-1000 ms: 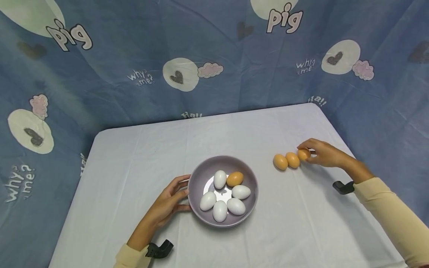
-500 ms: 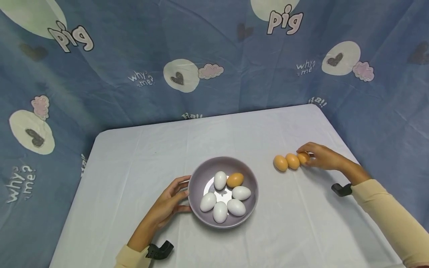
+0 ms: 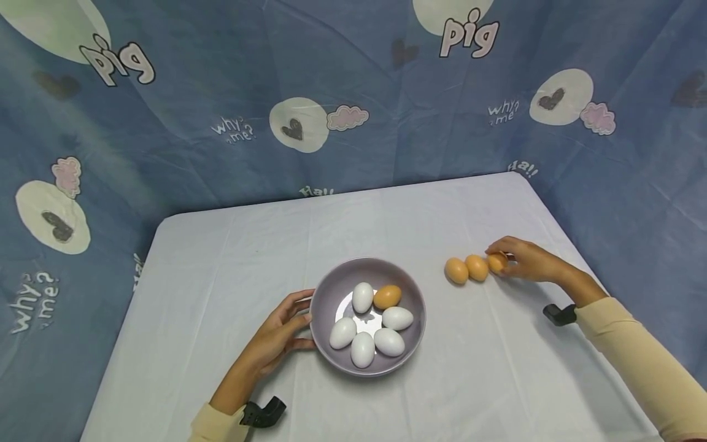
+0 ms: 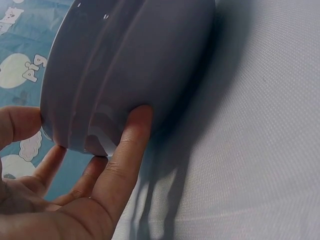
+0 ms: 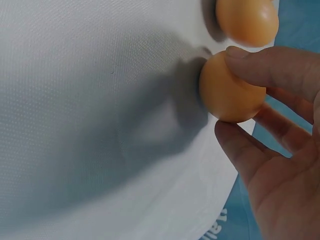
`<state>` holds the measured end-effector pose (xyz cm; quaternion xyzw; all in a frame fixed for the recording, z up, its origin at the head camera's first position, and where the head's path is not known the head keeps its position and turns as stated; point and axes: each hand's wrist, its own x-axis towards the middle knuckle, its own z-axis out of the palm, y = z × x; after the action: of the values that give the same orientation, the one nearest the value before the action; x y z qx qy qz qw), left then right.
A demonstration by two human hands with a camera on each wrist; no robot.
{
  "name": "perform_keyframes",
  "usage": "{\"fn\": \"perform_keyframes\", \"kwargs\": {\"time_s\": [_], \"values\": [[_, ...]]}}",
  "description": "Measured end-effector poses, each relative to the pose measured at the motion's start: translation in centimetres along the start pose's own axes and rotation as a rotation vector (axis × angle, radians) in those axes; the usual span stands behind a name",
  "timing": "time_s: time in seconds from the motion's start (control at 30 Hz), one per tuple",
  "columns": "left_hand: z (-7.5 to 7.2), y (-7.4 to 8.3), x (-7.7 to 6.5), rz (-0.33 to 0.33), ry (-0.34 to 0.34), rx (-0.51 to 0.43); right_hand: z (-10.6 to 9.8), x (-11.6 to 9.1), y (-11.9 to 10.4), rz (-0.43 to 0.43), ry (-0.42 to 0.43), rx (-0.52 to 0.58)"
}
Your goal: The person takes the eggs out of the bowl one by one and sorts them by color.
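A mauve bowl (image 3: 413, 274) stands mid-table. Inside are several white eggs (image 3: 363, 350) and one brown egg (image 3: 388, 297). My left hand (image 3: 273, 337) rests spread fingertips against the bowl's left side; up close in the left wrist view, those fingers (image 4: 122, 167) lie nearly straight along its outer wall. To the right, my right hand (image 3: 527, 259) pinches a brown egg (image 3: 496, 263) between thumb and fingers. This egg (image 5: 227, 92) is low over the cloth in the right wrist view. Two more brown eggs, a middle one (image 3: 477, 267) and a leftmost one (image 3: 456, 270), continue the row.
A white cloth (image 3: 265, 252) covers the table. Behind and around it hangs a blue printed curtain (image 3: 386, 153). Dark wrist mounts, a left one (image 3: 264, 412) and a right one (image 3: 560, 315), stick out by the sleeves.
My right hand has come down a little and shifted slightly left with its egg. The other two loose brown eggs have also slid left. My left hand and the bowl have stayed put.
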<state>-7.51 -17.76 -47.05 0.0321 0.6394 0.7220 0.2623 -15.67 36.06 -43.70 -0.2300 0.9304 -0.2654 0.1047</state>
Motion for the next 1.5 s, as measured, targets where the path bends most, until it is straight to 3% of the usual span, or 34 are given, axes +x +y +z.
{"fn": "perform_keyframes", "kwargs": {"time_s": [0.6,0.87,1.03,1.23,1.5], "values": [[-0.3,-0.2,-0.5,0.006,0.001,0.0,0.3,0.3,-0.4,0.007,-0.018,0.042],[-0.3,0.1,-0.7,0.007,-0.002,0.002,-1.1,0.4,-1.7,0.037,-0.037,0.021],[-0.3,0.2,-0.8,0.006,0.006,0.003,-2.4,0.8,-4.0,0.021,-0.005,-0.019],[-0.3,0.2,-0.4,0.009,-0.004,-0.005,-2.4,1.5,-8.2,-0.071,0.038,-0.012],[-0.1,0.2,-0.2,0.011,-0.014,-0.008,-0.6,4.1,-14.4,-0.206,-0.071,0.08]]}}
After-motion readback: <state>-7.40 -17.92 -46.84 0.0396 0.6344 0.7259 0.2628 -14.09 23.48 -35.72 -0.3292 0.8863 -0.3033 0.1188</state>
